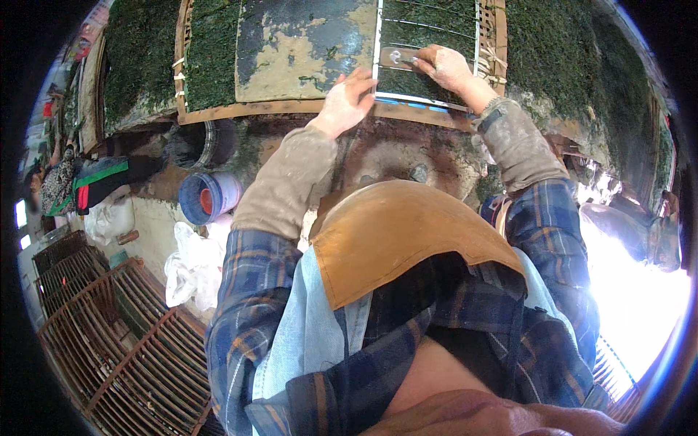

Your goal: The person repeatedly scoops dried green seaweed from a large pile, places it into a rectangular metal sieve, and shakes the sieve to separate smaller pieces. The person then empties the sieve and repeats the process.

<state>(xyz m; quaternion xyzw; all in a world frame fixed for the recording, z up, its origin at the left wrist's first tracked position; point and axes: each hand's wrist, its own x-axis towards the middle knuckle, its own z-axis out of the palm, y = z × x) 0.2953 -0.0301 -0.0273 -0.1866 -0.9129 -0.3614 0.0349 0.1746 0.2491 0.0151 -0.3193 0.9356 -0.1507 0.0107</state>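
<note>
My right hand [448,68] grips the end of a small flat tool [399,58] lying over green, shredded plant material [425,83]. This material lies within a white grid frame [377,32] whose thin cross strips divide it into rows. My left hand [350,101] has its fingers spread, with the tips at the grid frame's left strip, near its lower corner. Left of the strip lies a worn dark board [305,41] with a patchy tan coating. A wooden frame [262,113] surrounds the board, the grid and more green material.
More green material banks up on the left [136,54] and right [556,49]. Below left stand a blue bucket [191,199] with a red item inside, white plastic bags [191,267] and slatted racks [136,349]. A tan apron [409,234] covers my lap.
</note>
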